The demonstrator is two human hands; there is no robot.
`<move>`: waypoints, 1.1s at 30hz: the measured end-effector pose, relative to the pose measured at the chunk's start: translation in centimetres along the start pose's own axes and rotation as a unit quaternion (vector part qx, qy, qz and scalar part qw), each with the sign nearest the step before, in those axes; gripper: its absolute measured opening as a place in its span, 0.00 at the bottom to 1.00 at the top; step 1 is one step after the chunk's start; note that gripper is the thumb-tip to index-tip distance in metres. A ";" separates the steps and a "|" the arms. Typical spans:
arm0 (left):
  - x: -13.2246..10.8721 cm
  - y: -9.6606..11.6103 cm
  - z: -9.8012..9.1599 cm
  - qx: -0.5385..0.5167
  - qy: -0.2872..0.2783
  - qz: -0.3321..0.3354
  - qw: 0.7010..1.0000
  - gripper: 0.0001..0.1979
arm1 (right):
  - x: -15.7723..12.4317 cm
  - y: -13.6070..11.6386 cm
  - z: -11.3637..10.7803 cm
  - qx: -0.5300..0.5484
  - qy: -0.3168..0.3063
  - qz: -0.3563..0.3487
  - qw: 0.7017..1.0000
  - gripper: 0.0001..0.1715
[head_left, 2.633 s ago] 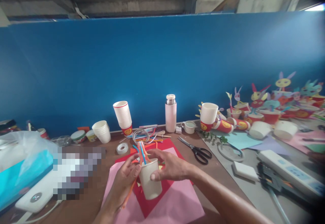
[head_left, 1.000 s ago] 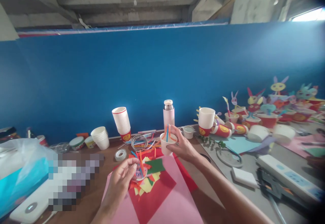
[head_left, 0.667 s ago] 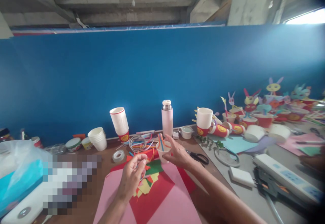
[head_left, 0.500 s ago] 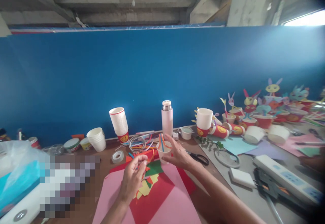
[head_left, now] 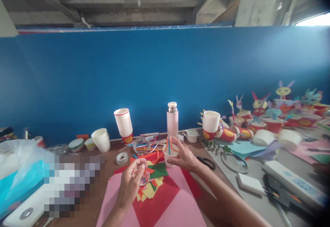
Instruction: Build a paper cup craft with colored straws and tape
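My right hand [head_left: 187, 157] is wrapped round the side of a white paper cup [head_left: 169, 161] standing at the far end of the pink paper. Orange and blue strips [head_left: 169, 145] rise from the cup's mouth. My left hand [head_left: 132, 179] is closed, thumb and fingertips pinched together, left of the cup. By its fingers shows a small round piece [head_left: 145, 178] with orange in it, partly hidden; whether the fingers grip it is unclear. Below lie yellow paper scraps [head_left: 149, 192] and a green paper piece [head_left: 159, 171] on red paper [head_left: 157, 206] and pink paper [head_left: 114, 199].
Behind stand a stack of paper cups [head_left: 123, 124] and a pink thermos [head_left: 172, 122]. A tape roll [head_left: 121, 158] lies left, black-handled scissors [head_left: 208, 163] right. A power strip [head_left: 294, 179] and glue gun [head_left: 286, 196] are at the right, with decorated cups [head_left: 256, 124] beyond.
The view has shifted slightly, moving everything a little rightward. The left hand has turned a little, and a round piece now shows by its fingers. The right hand stays on the cup.
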State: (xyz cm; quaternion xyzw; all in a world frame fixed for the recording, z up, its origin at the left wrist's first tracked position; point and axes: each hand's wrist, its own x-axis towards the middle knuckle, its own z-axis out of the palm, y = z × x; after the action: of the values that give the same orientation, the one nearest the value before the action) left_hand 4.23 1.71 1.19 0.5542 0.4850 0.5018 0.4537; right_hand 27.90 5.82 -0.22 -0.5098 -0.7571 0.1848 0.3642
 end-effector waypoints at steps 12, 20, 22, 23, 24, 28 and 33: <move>0.2 1.5 -2.1 0.024 0.097 0.045 0.994 0.14 | -0.1 -0.5 0.0 -0.026 -0.007 0.011 1.000 0.44; 0.7 0.9 -3.8 0.032 0.152 0.069 0.985 0.14 | 0.4 -0.4 -1.3 -0.007 0.068 0.025 0.997 0.40; 0.7 0.6 -3.2 0.041 0.146 0.060 0.987 0.14 | 0.4 -0.3 -1.9 0.004 0.087 0.040 0.995 0.39; 0.7 0.5 -2.9 0.047 0.142 0.057 0.987 0.15 | 0.4 -0.3 -2.2 0.010 0.091 0.047 0.995 0.39; 0.7 0.4 -2.7 0.055 0.137 0.056 0.987 0.15 | 0.4 -0.3 -2.3 0.016 0.094 0.054 0.994 0.39; 0.9 -0.7 -2.5 0.111 0.099 0.050 0.988 0.13 | 0.4 -0.5 -1.9 0.027 0.097 0.053 0.994 0.41; 0.8 -1.9 -2.4 0.217 0.036 0.069 0.973 0.07 | 0.1 -0.4 -0.2 0.005 0.033 0.036 0.999 0.43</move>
State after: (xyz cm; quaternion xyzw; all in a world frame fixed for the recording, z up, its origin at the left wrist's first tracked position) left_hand 1.67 2.72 -0.43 0.6534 0.5584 0.4344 0.2692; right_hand 27.82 5.75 0.22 -0.5410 -0.7249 0.1847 0.3844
